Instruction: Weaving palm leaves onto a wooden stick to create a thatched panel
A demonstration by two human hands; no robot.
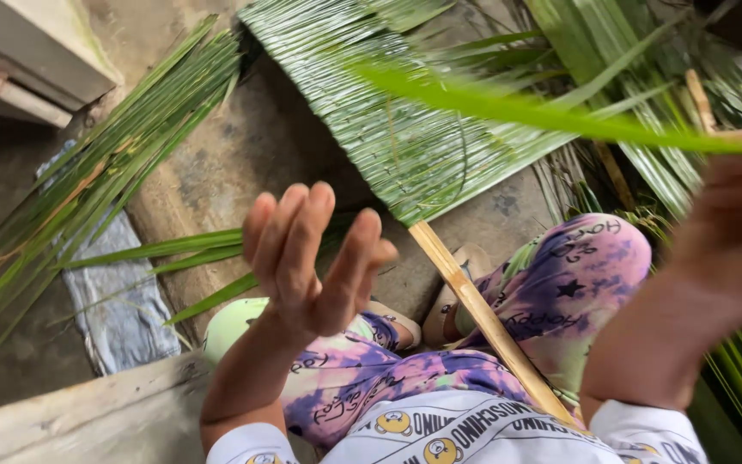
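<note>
The left hand [302, 258] hovers open and empty, near the woven green palm-leaf panel [388, 120] whose pale wooden stem [483, 318] rests across the lap; the right hand [732, 232] pinches a long green leaflet [543, 112] taut above it

Woven leaf panel [388, 120] right of loose fronds [105, 163]

concrete floor [242, 146] | loose palm leaves [105, 163] | grey cloth [118, 301] | woven palm panel [388, 112]
</note>
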